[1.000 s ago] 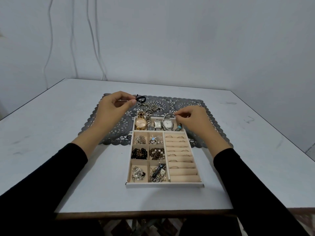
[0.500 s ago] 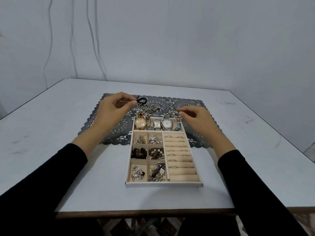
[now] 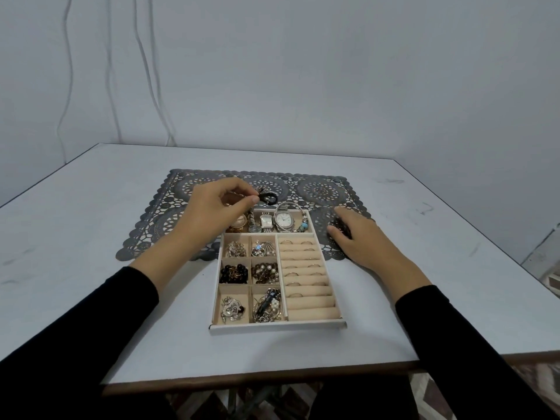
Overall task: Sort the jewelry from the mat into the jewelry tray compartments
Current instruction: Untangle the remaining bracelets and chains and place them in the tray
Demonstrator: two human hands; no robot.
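Observation:
A beige jewelry tray (image 3: 277,325) lies on the white table, its far end on a dark lace mat (image 3: 321,189). Watches (image 3: 283,221) fill its top compartment, small beaded and silver pieces the six left cells, rings the padded rows on the right (image 3: 306,277). My left hand (image 3: 212,210) hovers over the tray's top left corner and pinches a thin chain with a black looped piece (image 3: 268,197) at its end. The chain's remainder is hidden behind the hand. My right hand (image 3: 360,237) rests on the mat right of the tray, fingers loosely curled, holding nothing visible.
The white table (image 3: 91,237) ends in a front edge near me and a right edge beside a tiled floor. A grey wall with hanging cables (image 3: 145,71) stands behind it.
My right hand has left the tray's top compartment and moved right and down onto the mat. My left hand with the chain shifted slightly right, toward the tray.

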